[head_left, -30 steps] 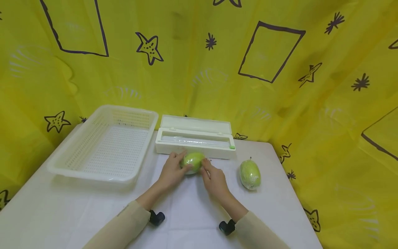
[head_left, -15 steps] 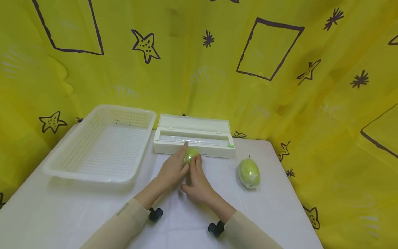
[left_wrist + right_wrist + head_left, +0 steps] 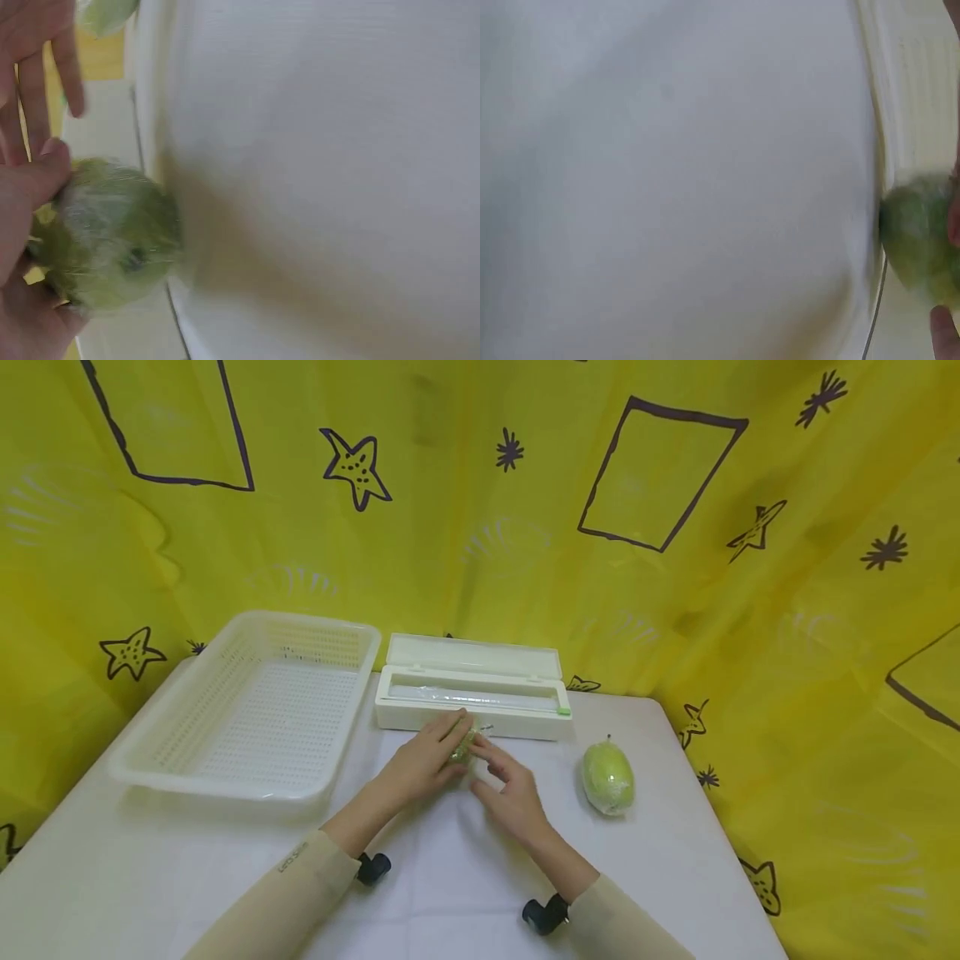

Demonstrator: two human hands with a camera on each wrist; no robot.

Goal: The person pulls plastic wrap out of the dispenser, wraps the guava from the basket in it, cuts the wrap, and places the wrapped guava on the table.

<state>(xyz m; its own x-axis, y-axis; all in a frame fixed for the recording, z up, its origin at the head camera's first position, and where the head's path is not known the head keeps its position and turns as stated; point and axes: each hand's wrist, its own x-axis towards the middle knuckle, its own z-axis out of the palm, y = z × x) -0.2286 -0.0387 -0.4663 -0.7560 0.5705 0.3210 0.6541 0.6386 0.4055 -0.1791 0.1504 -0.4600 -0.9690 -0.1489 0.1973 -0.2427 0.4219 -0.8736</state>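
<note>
A green oval fruit (image 3: 463, 747) in clear cling film is held just in front of the film box. My left hand (image 3: 420, 762) grips it, and in the left wrist view the thumb (image 3: 49, 174) lies on top of the wrapped fruit (image 3: 124, 240). Much of the fruit is covered by the fingers in the head view. At its right end is my right hand (image 3: 513, 789), fingers extended, fingertips near or touching the film, thumb apart. A finger (image 3: 943, 330) appears beside the blurred fruit (image 3: 915, 240) in the right wrist view.
Behind the hands stands a white cling film box (image 3: 480, 724), lid up, with a film roll (image 3: 472, 696) inside. A second film-wrapped green fruit (image 3: 608, 778) lies to the right. On the left sits a white perforated basket (image 3: 247, 790). A yellow curtain (image 3: 465, 527) hangs behind the table.
The fruit has been turned and is more covered by my left hand, which has shifted over its top. My right hand moved in close to the left, then drew back right with its fingers loosened.
</note>
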